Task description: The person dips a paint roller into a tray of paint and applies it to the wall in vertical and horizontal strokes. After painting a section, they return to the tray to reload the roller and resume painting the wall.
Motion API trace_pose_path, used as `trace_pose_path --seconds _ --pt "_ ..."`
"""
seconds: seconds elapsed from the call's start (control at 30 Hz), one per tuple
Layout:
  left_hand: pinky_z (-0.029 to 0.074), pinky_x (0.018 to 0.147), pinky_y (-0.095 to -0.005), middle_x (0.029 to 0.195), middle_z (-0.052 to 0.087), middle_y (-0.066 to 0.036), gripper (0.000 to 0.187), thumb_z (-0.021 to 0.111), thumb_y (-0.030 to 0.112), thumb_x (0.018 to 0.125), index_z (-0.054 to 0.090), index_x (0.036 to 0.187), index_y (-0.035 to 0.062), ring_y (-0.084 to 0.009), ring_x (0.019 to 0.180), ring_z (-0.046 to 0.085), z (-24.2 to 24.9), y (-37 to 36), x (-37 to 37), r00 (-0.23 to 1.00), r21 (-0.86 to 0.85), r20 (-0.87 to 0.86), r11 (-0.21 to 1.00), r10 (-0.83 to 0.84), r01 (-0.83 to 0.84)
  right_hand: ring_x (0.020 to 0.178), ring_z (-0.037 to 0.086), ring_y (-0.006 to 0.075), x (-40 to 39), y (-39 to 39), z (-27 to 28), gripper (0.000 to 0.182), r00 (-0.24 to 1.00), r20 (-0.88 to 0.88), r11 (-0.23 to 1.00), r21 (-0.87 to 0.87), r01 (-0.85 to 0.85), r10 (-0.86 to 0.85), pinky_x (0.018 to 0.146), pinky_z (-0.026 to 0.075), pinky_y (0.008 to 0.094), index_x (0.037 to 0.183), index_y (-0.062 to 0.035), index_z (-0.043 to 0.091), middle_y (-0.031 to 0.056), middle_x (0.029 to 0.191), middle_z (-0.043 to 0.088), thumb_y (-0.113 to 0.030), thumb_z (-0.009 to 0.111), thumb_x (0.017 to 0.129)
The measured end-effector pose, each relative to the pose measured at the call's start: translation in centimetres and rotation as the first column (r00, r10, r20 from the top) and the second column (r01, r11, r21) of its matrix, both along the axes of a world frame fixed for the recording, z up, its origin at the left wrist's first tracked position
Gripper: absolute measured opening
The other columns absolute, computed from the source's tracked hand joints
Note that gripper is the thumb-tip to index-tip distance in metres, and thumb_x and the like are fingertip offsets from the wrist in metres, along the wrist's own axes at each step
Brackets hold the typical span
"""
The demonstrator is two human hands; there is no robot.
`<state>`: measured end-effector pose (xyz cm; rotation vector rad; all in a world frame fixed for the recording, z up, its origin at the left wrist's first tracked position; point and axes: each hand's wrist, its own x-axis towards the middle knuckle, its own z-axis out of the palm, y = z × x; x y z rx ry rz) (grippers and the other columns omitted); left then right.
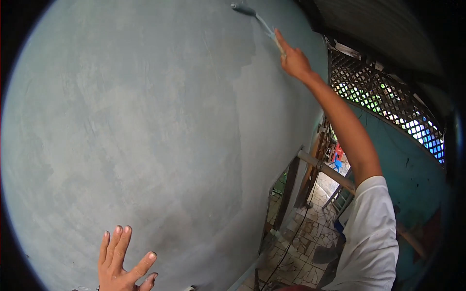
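High on the matte, patchy grey wall (pixel 145 121), cylindrical roller (pixel 243 9) sits near the view's upper edge. Right hand (pixel 295 61) grips its slim handle (pixel 279 45) at full reach, forefinger extended along it, probably for steadiness. Left hand (pixel 119 267) low, empty, fingers spread, perhaps for balance; whether it touches the wall, can't tell.

No text, label, brand, number or sign could be read. Nothing legible on the grey-blue cylindrical paint roller (pixel 243 9) just beyond the right hand's (pixel 295 62) fingers, or on the broad grey painted wall (pixel 145 126) behind the left hand's (pixel 117 275) spread fingers. Small dark marks on the flat teal painted wall (pixel 388 145), lower right of the right fingers, didn't read as characters. Red and blue objects below those fingers: too small to read.
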<state>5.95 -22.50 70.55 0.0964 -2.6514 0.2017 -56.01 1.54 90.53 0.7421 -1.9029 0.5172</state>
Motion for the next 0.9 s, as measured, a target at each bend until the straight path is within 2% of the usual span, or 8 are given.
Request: trace_pose_path --seconds 0.1,0.2,0.27,0.37,0.47,0.73,0.8,0.9 --pt "0.028 0.125 -0.0611 0.17 0.035 -0.022 0.067 0.075 0.025 0.087 0.058 0.152 0.0296 -0.0445 0.157 0.032 -0.9 -0.6 0.9 0.991 -0.058 -0.069 0.992 -0.114 0.111 0.081 0.071 0.0452 0.1 0.1 -8.0 0.096 1.0 0.018 0.999 0.029 0.021 -0.021 0.082 0.058 0.0552 0.169 -0.0399 0.015 0.0245 0.087 0.071 -0.004 0.062 0.094" --pt "0.028 0.125 -0.0609 0.17 0.035 -0.022 0.067 0.075 0.025 0.087 0.059 0.152 0.0293 -0.0444 0.157 0.032 -1.4 -1.5 0.3 0.994 -0.064 -0.06 0.994 -0.089 0.085 0.071 0.069 0.0465 -0.8 1.1 -18.1 0.102 0.999 0.045 0.997 0.081 0.018 -0.022 0.073 0.06 0.0556 0.17 -0.0334 0.017 0.022 0.076 0.069 0.001 0.066 0.087" --pt "0.028 0.125 -0.0609 0.17 0.035 -0.022 0.067 0.075 0.025 0.087 0.059 0.152 0.0291 -0.0442 0.157 0.032 -1.1 -1.3 0.7 0.995 -0.06 -0.043 0.995 -0.086 0.083 0.071 0.07 0.0429 -0.9 2.5 -23.9 0.099 0.996 0.067 0.988 0.146 0.053 -0.064 0.069 0.058 0.0541 0.17 -0.0354 0.017 0.0195 0.079 0.069 0.001 0.065 0.091" --pt "0.028 0.125 -0.0609 0.17 0.035 -0.022 0.067 0.075 0.025 0.087 0.06 0.151 0.0292 -0.0438 0.157 0.032 -0.7 -1.0 0.7 0.996 -0.051 -0.029 0.995 -0.084 0.083 0.07 0.07 0.0428 -1.5 4.4 -28.9 0.099 0.995 0.096 0.978 0.206 0.014 -0.034 0.068 0.058 0.0544 0.17 -0.0347 0.018 0.0201 0.079 0.07 0.002 0.064 0.091" --pt "0.027 0.125 -0.0609 0.17 0.035 -0.022 0.067 0.075 0.025 0.086 0.06 0.151 0.0293 -0.0435 0.157 0.032 -0.8 -0.7 0.7 0.995 -0.043 -0.032 0.995 -0.096 0.095 0.069 0.07 0.0427 -0.4 4.2 -26.1 0.098 0.996 0.077 0.981 0.193 0.029 -0.045 0.068 0.058 0.0545 0.17 -0.0349 0.02 0.0204 0.077 0.069 0.003 0.062 0.091" --pt "0.028 0.124 -0.0627 0.168 0.037 -0.024 0.07 0.076 0.026 0.082 0.06 0.15 0.0295 -0.046 0.155 0.034 -0.3 1.7 1.2 0.997 -0.063 -0.011 0.995 -0.073 0.072 0.071 0.069 0.0455 2.1 1.1 -6.7 0.098 0.999 0.012 0.998 0.042 0.044 -0.044 0.074 0.059 0.0548 0.169 -0.0373 0.018 0.0239 0.077 0.068 0.002 0.06 0.09" --pt "0.029 0.121 -0.0656 0.163 0.039 -0.032 0.073 0.079 0.029 0.075 0.061 0.146 0.0297 -0.0511 0.151 0.038 -0.5 1.8 1.4 0.999 -0.074 0.012 0.997 -0.034 0.035 0.073 0.069 0.0463 2.2 1.4 -6.7 0.098 0.999 0.027 0.999 0.042 0.026 -0.027 0.076 0.059 0.0552 0.169 -0.0374 0.016 0.0242 0.078 0.068 0.002 0.06 0.09" --pt "0.028 0.122 -0.0655 0.163 0.039 -0.032 0.075 0.079 0.027 0.074 0.06 0.147 0.0287 -0.0515 0.152 0.038 -0.4 1.8 1.5 0.999 -0.07 0.023 0.997 -0.041 0.043 0.075 0.07 0.0469 1.3 1.8 -11.8 0.099 0.997 0.069 0.996 0.077 -0.038 0.033 0.079 0.059 0.0558 0.169 -0.038 0.015 0.0241 0.079 0.069 0.001 0.061 0.09"
